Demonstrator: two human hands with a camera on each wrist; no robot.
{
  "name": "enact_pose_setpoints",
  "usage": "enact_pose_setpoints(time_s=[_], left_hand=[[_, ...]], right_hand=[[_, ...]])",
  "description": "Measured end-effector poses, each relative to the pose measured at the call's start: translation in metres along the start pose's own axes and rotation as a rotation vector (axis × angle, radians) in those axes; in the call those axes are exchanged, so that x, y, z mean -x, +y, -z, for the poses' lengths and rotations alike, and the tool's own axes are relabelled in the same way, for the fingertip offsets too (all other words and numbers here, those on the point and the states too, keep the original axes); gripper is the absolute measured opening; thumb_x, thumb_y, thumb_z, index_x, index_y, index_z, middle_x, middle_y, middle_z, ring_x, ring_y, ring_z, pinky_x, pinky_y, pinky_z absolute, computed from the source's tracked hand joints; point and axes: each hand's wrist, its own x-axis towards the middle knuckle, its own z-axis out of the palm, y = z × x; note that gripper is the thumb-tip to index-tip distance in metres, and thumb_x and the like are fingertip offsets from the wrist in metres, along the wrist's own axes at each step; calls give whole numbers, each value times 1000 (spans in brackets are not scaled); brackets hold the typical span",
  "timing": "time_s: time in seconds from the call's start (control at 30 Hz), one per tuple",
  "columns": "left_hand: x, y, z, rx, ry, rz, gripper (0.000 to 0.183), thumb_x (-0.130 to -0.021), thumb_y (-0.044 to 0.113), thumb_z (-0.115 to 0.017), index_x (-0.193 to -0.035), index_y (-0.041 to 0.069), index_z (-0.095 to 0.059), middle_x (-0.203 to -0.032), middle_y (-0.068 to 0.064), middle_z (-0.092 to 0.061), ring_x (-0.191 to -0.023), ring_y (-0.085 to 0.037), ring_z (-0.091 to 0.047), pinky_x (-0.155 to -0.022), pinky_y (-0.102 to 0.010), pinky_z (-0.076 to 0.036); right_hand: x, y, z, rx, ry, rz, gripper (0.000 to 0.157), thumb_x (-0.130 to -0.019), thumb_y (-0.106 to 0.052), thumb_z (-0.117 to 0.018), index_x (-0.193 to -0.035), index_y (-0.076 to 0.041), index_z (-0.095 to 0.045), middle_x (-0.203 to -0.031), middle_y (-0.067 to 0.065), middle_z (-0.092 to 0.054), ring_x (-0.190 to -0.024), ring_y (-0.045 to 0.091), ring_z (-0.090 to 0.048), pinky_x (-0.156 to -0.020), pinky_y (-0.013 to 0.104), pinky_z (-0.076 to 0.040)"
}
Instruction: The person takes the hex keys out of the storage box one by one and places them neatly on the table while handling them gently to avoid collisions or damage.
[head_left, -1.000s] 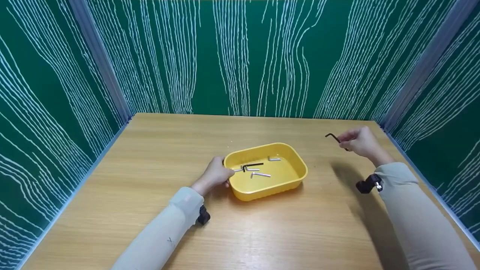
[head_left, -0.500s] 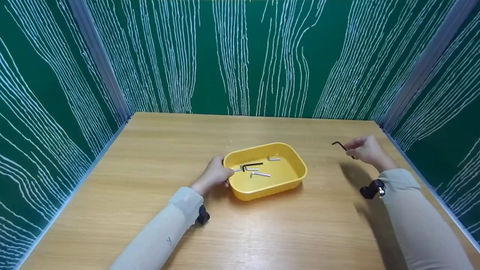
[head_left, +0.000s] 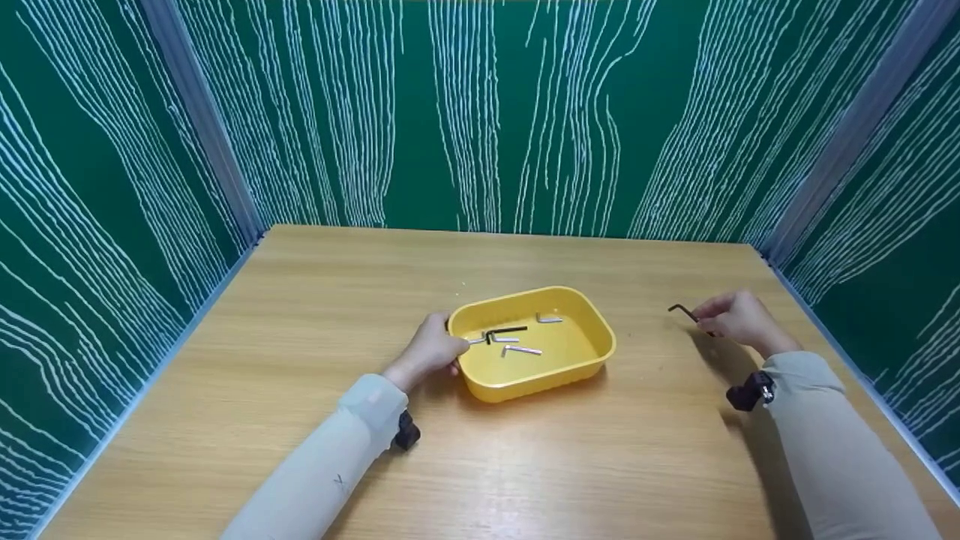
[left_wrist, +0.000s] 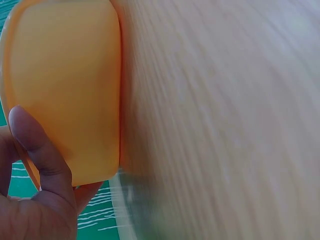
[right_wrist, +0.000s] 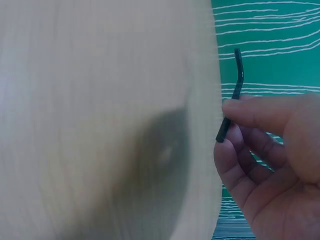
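A yellow plastic bin [head_left: 540,375] stands on the table, and my left hand [head_left: 430,346] grips its left end. The left wrist view shows the thumb [left_wrist: 37,140] against the bin wall [left_wrist: 70,85]. Inside the bin lie several hex keys: a black one [head_left: 510,329], a silver one [head_left: 523,349] near the front and a short silver one [head_left: 550,319] toward the back. Some overlap beside the left thumb. My right hand [head_left: 739,321] pinches a black hex key [right_wrist: 239,80] between thumb and fingertips, above the table to the right of the bin.
The wooden table [head_left: 600,465] runs back to a green wall [head_left: 405,150] with white wavy lines. Similar panels rise at both sides, with grey posts [head_left: 847,120] in the corners. Tiny white specks lie behind the bin.
My right hand has come down and toward me, slightly to the right, still pinching the black hex key. The left hand and the bin have stayed in place.
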Motion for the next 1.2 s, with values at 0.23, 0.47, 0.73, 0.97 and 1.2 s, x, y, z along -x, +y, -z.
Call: enact_pose_setpoints(time_s=[0.23,0.47,0.73,0.97,1.2], left_hand=[[1,1,-1,0,9,9,49,-87,-9,-58,-136,-13,-57,-95,-30,-72,-42,-9,-55,-39,-19,-51],[-1,0,-1,-3,15,31,51,-88,-9,-59,-139,-11,-55,-100,-29,-72,-44,-10,-55,-40,-20,-52],[-2,-1,0,-1,12,37,51,-88,-9,-59,-139,-10,-55,-95,-25,-71,-44,-10,-56,-41,-20,-53],[-3,-1,0,-4,13,30,53,-88,-8,-59,-141,-11,-54,-95,-25,-71,-44,-11,-56,-41,-20,-53],[-2,-1,-1,-2,11,35,52,-89,-8,-60,-141,-11,-54,-93,-21,-69,-45,-11,-56,-41,-21,-53]], right_hand=[[-4,6,-4,-13,-39,-26,30,-99,1,-71,-128,9,-72,-118,25,-75,-97,27,-68,-77,24,-60],[-7,12,-7,1,-60,-37,28,-98,3,-71,-125,7,-75,-115,20,-76,-95,26,-66,-76,24,-58],[-6,14,-11,-14,-82,-92,29,-100,1,-67,-128,7,-74,-127,26,-71,-110,35,-60,-89,31,-55],[-2,10,-11,-129,-115,-181,35,-102,1,-63,-137,7,-68,-144,30,-55,-126,42,-48,-112,51,-49],[-2,10,-11,-101,-116,-174,34,-102,0,-65,-135,6,-70,-143,31,-58,-126,42,-50,-110,48,-51]])
